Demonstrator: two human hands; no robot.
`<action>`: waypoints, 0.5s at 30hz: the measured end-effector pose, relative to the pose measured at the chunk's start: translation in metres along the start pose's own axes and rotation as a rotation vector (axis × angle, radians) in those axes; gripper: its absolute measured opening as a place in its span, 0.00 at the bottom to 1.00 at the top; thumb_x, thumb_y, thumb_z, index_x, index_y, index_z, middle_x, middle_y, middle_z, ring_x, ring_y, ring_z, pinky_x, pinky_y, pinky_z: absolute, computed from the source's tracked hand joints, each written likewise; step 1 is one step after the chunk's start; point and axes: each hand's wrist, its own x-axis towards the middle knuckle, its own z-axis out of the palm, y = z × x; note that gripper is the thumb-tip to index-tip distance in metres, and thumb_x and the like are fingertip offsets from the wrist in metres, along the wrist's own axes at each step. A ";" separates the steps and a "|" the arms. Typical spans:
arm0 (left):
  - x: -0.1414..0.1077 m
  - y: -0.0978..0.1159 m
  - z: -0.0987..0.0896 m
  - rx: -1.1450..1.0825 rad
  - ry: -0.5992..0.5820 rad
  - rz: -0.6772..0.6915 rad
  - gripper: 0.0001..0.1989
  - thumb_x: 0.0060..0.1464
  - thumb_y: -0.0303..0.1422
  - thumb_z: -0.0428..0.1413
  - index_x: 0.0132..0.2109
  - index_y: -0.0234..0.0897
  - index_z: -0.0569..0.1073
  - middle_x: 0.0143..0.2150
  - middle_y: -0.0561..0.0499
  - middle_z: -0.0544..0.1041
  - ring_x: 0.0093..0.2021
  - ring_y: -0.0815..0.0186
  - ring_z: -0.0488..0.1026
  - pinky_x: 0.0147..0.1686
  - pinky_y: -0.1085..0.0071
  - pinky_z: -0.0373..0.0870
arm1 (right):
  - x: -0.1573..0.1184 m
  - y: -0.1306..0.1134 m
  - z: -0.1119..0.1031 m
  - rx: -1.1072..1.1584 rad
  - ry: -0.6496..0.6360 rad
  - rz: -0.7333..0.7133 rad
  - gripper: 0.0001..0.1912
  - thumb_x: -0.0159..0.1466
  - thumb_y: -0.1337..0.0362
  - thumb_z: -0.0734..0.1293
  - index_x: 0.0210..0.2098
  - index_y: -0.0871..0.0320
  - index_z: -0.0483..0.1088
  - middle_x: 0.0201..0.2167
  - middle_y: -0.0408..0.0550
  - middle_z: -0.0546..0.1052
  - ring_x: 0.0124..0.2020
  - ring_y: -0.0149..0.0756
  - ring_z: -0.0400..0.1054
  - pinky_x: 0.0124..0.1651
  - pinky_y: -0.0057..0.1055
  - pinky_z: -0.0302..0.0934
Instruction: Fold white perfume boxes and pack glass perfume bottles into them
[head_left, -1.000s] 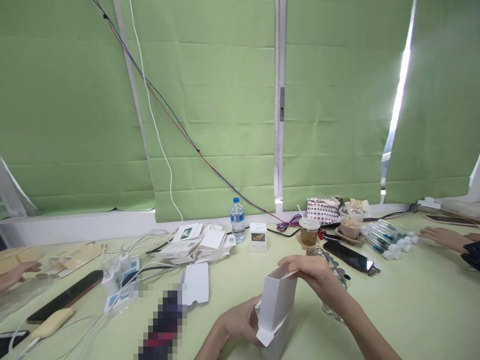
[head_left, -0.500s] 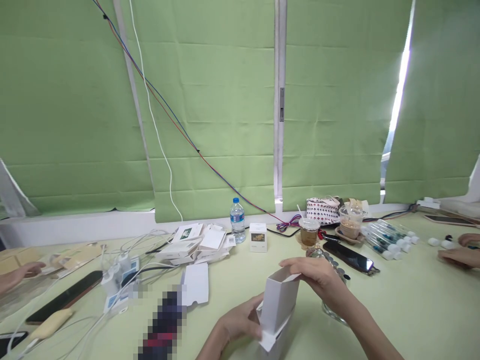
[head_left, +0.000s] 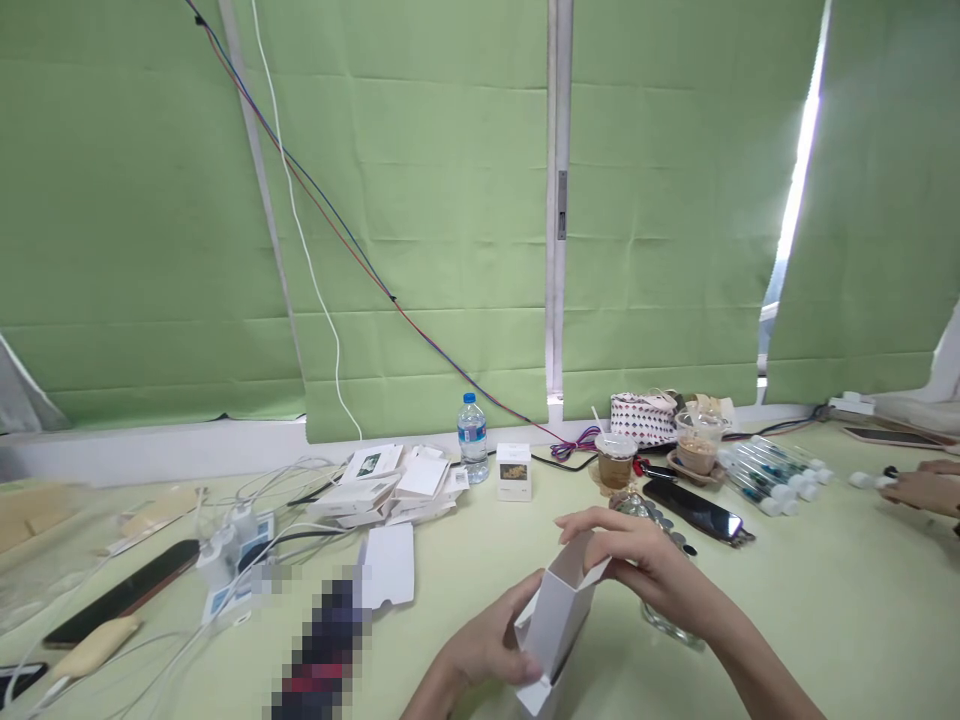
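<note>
A white cardboard box [head_left: 555,625] stands tilted in front of me, its top end open and a flap sticking out at the lower end. My left hand [head_left: 491,640] is wrapped round its left side, thumb across the lower front. At the upper opening, my right hand [head_left: 649,560] grips the flap and rim, with fingertips partly hidden inside. Behind the right wrist lie small round metallic pieces [head_left: 664,518], partly covered by the arm. A closed white box with a printed picture [head_left: 514,472] stands upright farther back. One flat white carton [head_left: 388,565] lies to the left.
Flattened white cartons [head_left: 386,490] are piled beside a water bottle [head_left: 472,440]. Phones, chargers and cables [head_left: 240,550] spread over the left side. At right are drink cups [head_left: 616,460], a black phone [head_left: 694,510], capped clear tubes [head_left: 772,475] and another person's hand [head_left: 926,487].
The held box has tilted more, and my right fingers have moved into its top opening. Another person's hand at far left has gone out of view; the one at right has shifted.
</note>
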 end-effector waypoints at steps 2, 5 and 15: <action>0.000 -0.003 -0.001 -0.025 -0.013 -0.029 0.53 0.34 0.50 0.66 0.65 0.40 0.56 0.61 0.43 0.64 0.60 0.44 0.57 0.57 0.55 0.51 | 0.002 -0.001 -0.001 -0.026 -0.021 -0.004 0.16 0.69 0.67 0.56 0.33 0.54 0.73 0.47 0.50 0.74 0.51 0.38 0.68 0.46 0.32 0.67; 0.000 -0.006 0.000 -0.051 -0.034 -0.064 0.51 0.33 0.49 0.66 0.64 0.39 0.59 0.58 0.44 0.67 0.58 0.44 0.59 0.55 0.56 0.53 | 0.005 -0.005 -0.002 -0.057 -0.029 -0.011 0.17 0.69 0.67 0.55 0.34 0.53 0.73 0.48 0.50 0.74 0.50 0.37 0.68 0.44 0.31 0.68; 0.011 -0.009 0.003 -0.107 -0.006 0.005 0.48 0.28 0.47 0.70 0.58 0.38 0.67 0.51 0.46 0.73 0.53 0.48 0.65 0.49 0.64 0.57 | 0.005 -0.024 0.003 -0.183 -0.125 0.035 0.15 0.66 0.73 0.59 0.36 0.51 0.76 0.49 0.47 0.75 0.56 0.40 0.66 0.52 0.34 0.66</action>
